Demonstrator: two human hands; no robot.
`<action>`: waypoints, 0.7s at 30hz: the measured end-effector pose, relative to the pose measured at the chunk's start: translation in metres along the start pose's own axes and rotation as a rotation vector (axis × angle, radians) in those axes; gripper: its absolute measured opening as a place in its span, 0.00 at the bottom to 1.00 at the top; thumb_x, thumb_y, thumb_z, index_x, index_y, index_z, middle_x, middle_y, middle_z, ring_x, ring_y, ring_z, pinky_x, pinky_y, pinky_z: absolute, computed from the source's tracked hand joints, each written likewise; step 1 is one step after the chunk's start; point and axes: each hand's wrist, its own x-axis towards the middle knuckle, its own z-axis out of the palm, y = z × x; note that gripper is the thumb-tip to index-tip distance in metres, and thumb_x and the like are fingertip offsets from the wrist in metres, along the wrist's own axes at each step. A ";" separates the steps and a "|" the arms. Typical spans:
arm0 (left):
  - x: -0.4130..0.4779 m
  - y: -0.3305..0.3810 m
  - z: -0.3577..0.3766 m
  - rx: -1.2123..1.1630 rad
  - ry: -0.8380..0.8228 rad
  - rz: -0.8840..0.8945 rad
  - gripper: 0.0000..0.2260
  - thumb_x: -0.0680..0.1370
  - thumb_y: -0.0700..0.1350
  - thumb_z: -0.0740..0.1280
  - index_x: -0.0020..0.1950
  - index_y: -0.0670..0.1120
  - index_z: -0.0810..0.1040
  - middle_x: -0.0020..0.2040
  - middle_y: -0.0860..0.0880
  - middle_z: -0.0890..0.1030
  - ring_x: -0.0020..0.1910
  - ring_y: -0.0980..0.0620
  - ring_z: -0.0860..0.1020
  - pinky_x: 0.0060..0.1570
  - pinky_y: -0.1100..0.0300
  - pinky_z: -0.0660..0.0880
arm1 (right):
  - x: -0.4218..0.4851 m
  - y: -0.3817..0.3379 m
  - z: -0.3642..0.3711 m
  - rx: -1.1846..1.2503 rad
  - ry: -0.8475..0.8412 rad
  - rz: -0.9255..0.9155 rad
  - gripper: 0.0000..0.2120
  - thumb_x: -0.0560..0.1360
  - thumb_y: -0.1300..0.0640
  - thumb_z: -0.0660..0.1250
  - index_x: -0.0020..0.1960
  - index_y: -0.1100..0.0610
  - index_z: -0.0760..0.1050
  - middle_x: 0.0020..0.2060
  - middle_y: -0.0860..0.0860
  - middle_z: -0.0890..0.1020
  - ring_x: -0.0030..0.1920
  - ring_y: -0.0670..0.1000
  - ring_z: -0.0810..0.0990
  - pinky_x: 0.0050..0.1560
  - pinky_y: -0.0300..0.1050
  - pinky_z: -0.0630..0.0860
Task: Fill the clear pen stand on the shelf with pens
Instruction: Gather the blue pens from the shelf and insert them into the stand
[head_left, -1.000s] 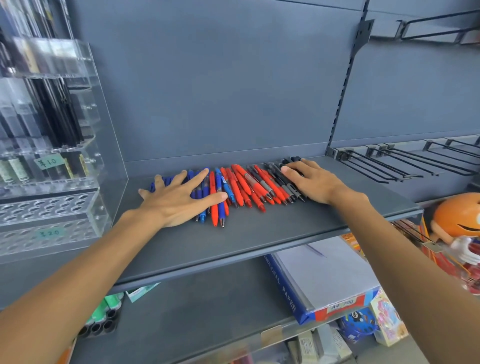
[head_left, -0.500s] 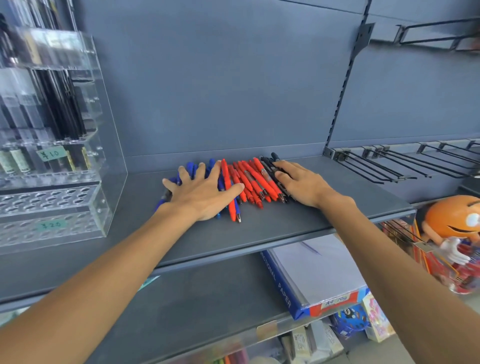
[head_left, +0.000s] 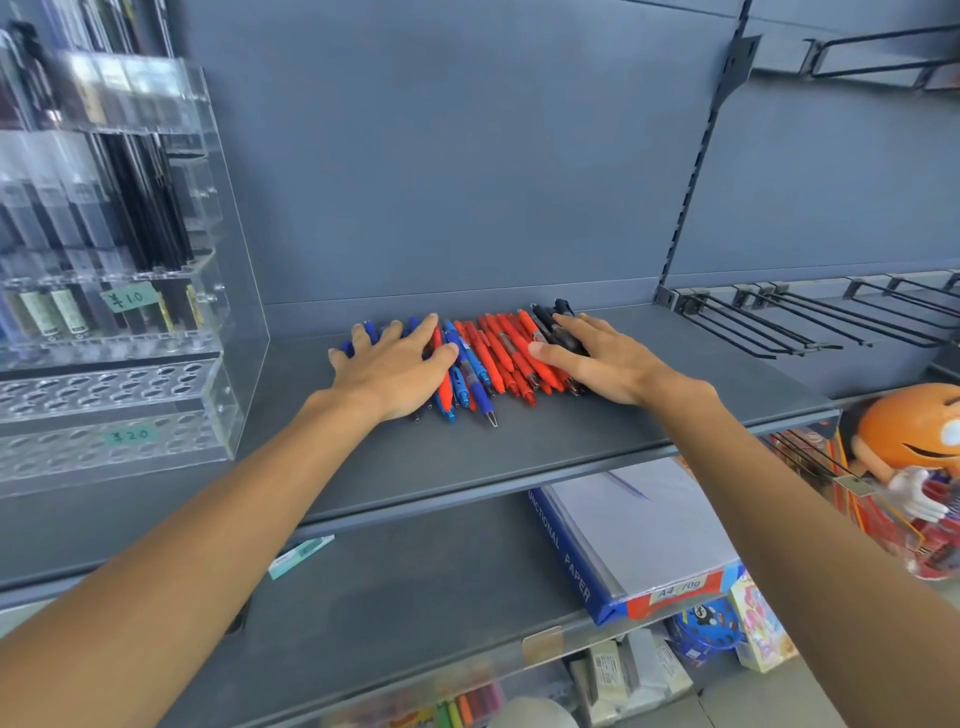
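A tight row of blue, red and black pens (head_left: 493, 358) lies on the grey shelf (head_left: 519, 447). My left hand (head_left: 395, 364) lies flat on the blue pens at the row's left end, fingers spread. My right hand (head_left: 597, 358) rests flat on the black pens at the right end, thumb against the red ones. The clear pen stand (head_left: 109, 410) stands at the shelf's left; its lower tiers show empty holes and its upper tiers hold dark pens.
Black wire hooks (head_left: 810, 322) jut out at the right. On the shelf below lies a ream of A4 paper (head_left: 639, 545). An orange toy figure (head_left: 914, 436) stands at the far right. Bare shelf lies in front of the pens.
Both hands have slid toward each other, squeezing the spread-out pens into a narrower, denser row. The view has shifted slightly.
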 end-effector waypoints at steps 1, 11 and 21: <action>0.001 0.003 0.001 -0.009 0.005 0.004 0.26 0.80 0.62 0.45 0.78 0.61 0.47 0.79 0.51 0.53 0.77 0.40 0.44 0.71 0.36 0.45 | -0.001 -0.002 0.000 -0.013 -0.005 0.006 0.44 0.70 0.23 0.54 0.79 0.43 0.53 0.80 0.48 0.52 0.79 0.55 0.52 0.77 0.58 0.51; -0.009 -0.009 -0.011 -0.102 -0.044 -0.014 0.27 0.80 0.64 0.49 0.78 0.61 0.50 0.80 0.50 0.49 0.78 0.43 0.43 0.73 0.40 0.45 | -0.012 -0.004 -0.005 -0.078 0.001 0.049 0.46 0.66 0.19 0.51 0.78 0.40 0.53 0.80 0.51 0.52 0.79 0.59 0.50 0.78 0.60 0.48; -0.028 -0.012 -0.022 0.020 -0.058 0.076 0.24 0.82 0.60 0.47 0.78 0.61 0.46 0.80 0.50 0.48 0.78 0.43 0.46 0.73 0.43 0.46 | -0.034 -0.034 -0.008 -0.135 0.050 -0.047 0.33 0.77 0.31 0.51 0.79 0.43 0.54 0.80 0.50 0.51 0.79 0.56 0.47 0.78 0.57 0.46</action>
